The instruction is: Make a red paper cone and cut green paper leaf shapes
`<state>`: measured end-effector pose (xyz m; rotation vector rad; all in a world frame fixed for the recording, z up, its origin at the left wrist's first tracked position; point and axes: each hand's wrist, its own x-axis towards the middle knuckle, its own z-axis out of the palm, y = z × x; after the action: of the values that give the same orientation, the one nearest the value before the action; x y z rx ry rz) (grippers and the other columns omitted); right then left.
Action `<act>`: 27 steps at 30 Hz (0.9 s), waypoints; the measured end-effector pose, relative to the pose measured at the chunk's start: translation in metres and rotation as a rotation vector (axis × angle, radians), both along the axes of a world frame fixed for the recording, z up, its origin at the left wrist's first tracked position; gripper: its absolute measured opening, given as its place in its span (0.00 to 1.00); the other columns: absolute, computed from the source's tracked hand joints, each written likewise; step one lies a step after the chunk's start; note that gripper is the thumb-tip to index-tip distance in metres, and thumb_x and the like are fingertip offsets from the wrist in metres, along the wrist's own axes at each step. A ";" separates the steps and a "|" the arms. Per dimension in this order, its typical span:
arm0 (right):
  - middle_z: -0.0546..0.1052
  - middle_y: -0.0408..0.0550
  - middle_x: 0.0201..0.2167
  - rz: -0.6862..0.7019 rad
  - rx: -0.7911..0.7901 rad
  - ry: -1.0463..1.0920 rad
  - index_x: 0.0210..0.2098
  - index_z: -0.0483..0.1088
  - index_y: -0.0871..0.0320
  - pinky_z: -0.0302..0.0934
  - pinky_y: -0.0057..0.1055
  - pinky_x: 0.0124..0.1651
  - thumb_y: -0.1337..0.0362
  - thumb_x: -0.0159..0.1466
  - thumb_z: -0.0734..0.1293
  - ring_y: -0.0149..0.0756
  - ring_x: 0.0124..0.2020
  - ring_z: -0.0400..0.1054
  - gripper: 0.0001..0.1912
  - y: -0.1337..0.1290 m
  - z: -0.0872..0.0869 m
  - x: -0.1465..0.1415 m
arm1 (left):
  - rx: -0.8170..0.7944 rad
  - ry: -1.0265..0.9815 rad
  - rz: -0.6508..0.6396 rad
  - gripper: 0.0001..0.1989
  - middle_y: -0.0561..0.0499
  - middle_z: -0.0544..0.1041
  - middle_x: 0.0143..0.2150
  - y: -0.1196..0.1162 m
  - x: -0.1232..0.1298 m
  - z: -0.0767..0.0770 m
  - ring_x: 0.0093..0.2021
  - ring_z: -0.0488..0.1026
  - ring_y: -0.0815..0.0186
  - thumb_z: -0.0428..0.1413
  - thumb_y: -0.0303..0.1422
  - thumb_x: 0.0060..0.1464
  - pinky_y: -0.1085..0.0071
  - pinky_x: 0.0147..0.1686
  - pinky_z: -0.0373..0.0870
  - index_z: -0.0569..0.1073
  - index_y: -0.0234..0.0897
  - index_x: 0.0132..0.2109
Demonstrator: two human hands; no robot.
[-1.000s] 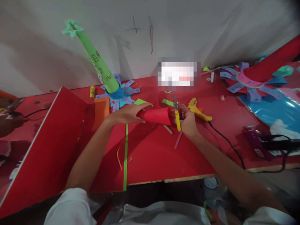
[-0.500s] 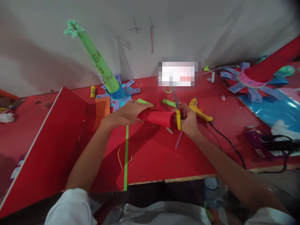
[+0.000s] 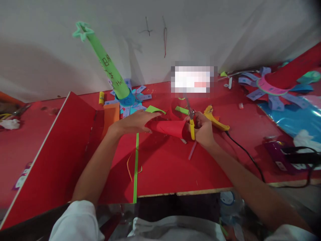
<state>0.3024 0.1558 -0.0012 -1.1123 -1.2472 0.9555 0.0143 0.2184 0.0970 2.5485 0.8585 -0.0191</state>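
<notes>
A rolled tube of red paper (image 3: 170,128) lies sideways between my hands, above the red tabletop. My left hand (image 3: 137,121) is wrapped over the tube's left end, thumb on the near side. My right hand (image 3: 202,130) grips a pair of scissors with yellow handles (image 3: 192,129), blades pointing away from me. The right fingers are also close to the tube's open right end; whether they touch it is hard to make out. Just beyond the tube lie green paper pieces (image 3: 182,109). A yellow hot glue gun (image 3: 216,119) rests right of my right hand.
A green paper tower (image 3: 110,67) with a star top stands at the back left, a glue stick (image 3: 101,98) beside it. A red board (image 3: 55,150) stands upright at left. At right are a red cone (image 3: 293,70), blue film (image 3: 283,117) and a black cord (image 3: 247,155).
The whole view has shifted slightly. Both hands keep their hold, and the red tube and scissors stay in nearly the same position.
</notes>
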 end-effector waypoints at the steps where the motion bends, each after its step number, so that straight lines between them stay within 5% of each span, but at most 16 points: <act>1: 0.76 0.42 0.30 -0.001 0.012 -0.009 0.36 0.71 0.50 0.68 0.34 0.31 0.52 0.55 0.80 0.37 0.29 0.71 0.18 0.000 0.000 0.000 | -0.023 0.012 0.001 0.36 0.44 0.76 0.67 -0.002 0.005 -0.001 0.60 0.76 0.52 0.62 0.41 0.62 0.61 0.60 0.65 0.64 0.46 0.74; 10: 0.80 0.45 0.35 0.024 -0.003 -0.028 0.37 0.71 0.50 0.73 0.38 0.37 0.53 0.55 0.79 0.39 0.34 0.75 0.18 0.000 0.000 0.000 | -0.028 -0.093 -0.056 0.40 0.41 0.70 0.73 -0.016 0.040 -0.014 0.68 0.70 0.48 0.65 0.38 0.60 0.55 0.66 0.62 0.61 0.44 0.75; 21: 0.80 0.48 0.36 0.016 -0.013 0.019 0.35 0.69 0.47 0.73 0.43 0.43 0.44 0.54 0.81 0.46 0.38 0.76 0.22 -0.002 0.012 0.003 | 0.054 -0.108 0.044 0.35 0.44 0.75 0.68 -0.017 0.037 -0.008 0.64 0.74 0.49 0.62 0.40 0.63 0.56 0.61 0.67 0.64 0.47 0.73; 27: 0.71 0.40 0.26 0.039 -0.123 0.059 0.31 0.67 0.50 0.63 0.33 0.28 0.49 0.48 0.83 0.34 0.26 0.65 0.25 -0.001 0.010 0.001 | 0.092 -0.095 0.017 0.37 0.43 0.72 0.71 -0.018 0.038 -0.014 0.66 0.72 0.49 0.62 0.43 0.64 0.54 0.66 0.64 0.61 0.45 0.75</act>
<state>0.3029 0.1553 0.0084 -1.1503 -1.1792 1.0990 0.0520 0.2003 0.0829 2.6042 0.8625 0.1484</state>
